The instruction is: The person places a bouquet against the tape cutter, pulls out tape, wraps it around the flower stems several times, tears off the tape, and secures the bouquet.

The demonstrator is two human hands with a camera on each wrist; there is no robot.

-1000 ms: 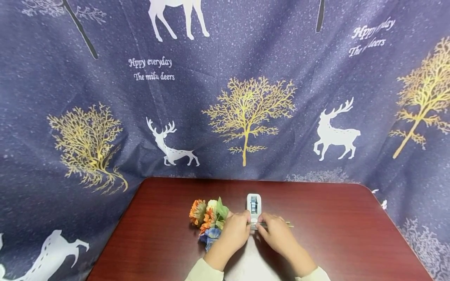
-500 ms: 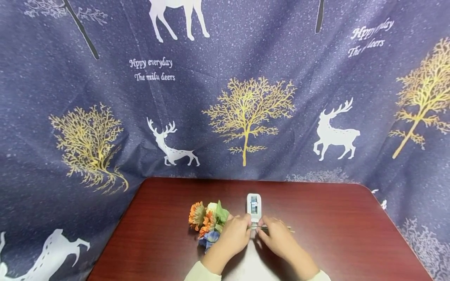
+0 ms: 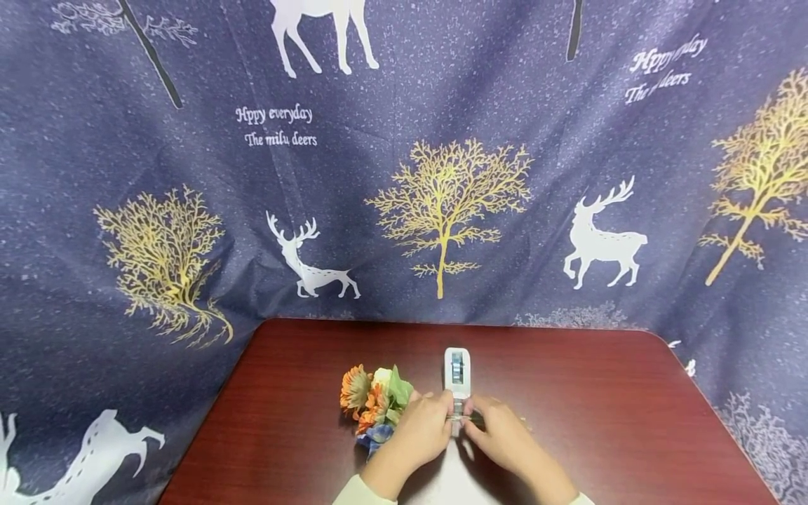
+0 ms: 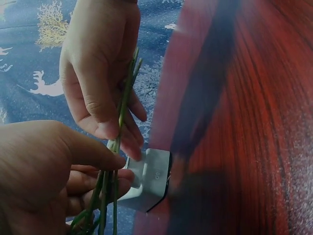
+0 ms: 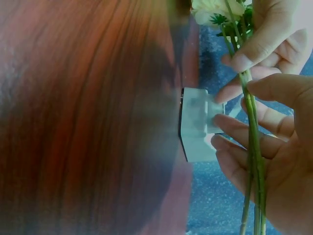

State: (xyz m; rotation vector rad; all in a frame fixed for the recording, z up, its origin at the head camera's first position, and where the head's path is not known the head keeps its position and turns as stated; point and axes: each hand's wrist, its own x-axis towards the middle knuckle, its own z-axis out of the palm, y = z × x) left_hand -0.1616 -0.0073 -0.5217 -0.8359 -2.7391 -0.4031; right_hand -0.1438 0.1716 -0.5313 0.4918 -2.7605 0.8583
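Observation:
Between the left thumb and fingers of my left hand (image 3: 424,425) are the green stems (image 4: 103,196) of a bunch of flowers (image 3: 376,400), with orange, cream and blue heads at its left. Just beside it, my right hand (image 3: 501,428) pinches the same stems at the thumb, its other fingers spread behind them in the right wrist view. A strip of clear tape (image 3: 456,429) runs from the white tape dispenser (image 3: 457,389) toward me and crosses the stems between both hands. The stem ends (image 5: 259,210) pass over my right palm.
The dispenser stands on a dark red wooden table (image 3: 600,393), straight beyond the hands. A pale bright patch (image 3: 451,480) lies on the tabletop between the forearms. Behind the table hangs a blue cloth (image 3: 404,91) printed with deer and trees.
Both hands have come slightly toward me with the stems, away from the dispenser. More tape now shows between the dispenser and the stems. The dispenser stays in nearly the same place.

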